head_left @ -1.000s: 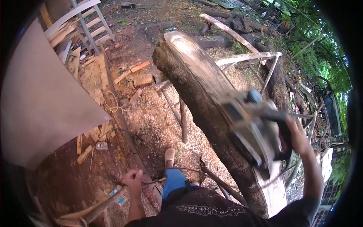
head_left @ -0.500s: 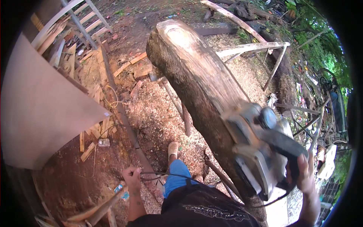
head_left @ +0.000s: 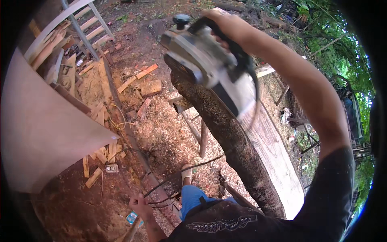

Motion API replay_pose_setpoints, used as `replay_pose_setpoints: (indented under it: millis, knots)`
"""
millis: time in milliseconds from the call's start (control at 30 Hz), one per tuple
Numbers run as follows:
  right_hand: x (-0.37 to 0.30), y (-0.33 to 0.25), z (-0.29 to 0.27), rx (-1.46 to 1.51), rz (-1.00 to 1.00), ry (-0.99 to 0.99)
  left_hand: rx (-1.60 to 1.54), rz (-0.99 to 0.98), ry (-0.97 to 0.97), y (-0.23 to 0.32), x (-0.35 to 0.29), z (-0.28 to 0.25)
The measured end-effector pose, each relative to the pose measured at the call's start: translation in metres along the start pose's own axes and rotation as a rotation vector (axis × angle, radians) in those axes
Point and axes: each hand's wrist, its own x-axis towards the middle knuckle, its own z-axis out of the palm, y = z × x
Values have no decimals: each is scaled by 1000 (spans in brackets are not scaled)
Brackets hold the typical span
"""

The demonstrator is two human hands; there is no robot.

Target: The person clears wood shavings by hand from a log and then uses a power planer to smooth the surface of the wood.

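My right hand (head_left: pixel 227 30) is wrapped round the black handle of an electric hand planer (head_left: pixel 201 54), with my arm stretched far forward. The planer is over the far end of a thick log (head_left: pixel 272 153), whose upper face is flat and pale and whose near side keeps dark, rough bark. Whether the planer's sole touches the wood cannot be made out. At the lower left, my left hand (head_left: pixel 141 205) is closed on the black power cord (head_left: pixel 189 167), which runs across in front of my legs toward the log and hangs in a loop behind the planer.
Wooden trestle legs (head_left: pixel 203 139) stand under the log amid wood shavings. Offcuts (head_left: pixel 151 88) lie left of it, beside a long beam (head_left: pixel 125 117). A pale sheet (head_left: pixel 56 129) fills the left side, below a ladder (head_left: pixel 90 24). Foliage (head_left: pixel 346 60) borders the right.
My right hand has carried the planer from the near right end of the log to its far end. The cord has drawn out across the front; my left hand has lowered slightly.
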Motion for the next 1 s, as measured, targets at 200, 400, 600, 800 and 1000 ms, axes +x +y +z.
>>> replay_pose_setpoints:
  millis: [200,400,600,800,1000]
  knots:
    - [51,-7,15,110,-4,-16,45,85,-71,-8,-9,-6]
    - [-51,31,-39,34,79,-73,118,47,-78,3,-46,-20]
    - [-248,84,-114,-48,200,-23,503,62,-380,-21,-62,-41]
    - [-404,117,-163,1,307,-10,1034,150,-1209,-19,-80,-1]
    - [-488,140,-181,9,323,102,533,21,-1408,80,-237,144]
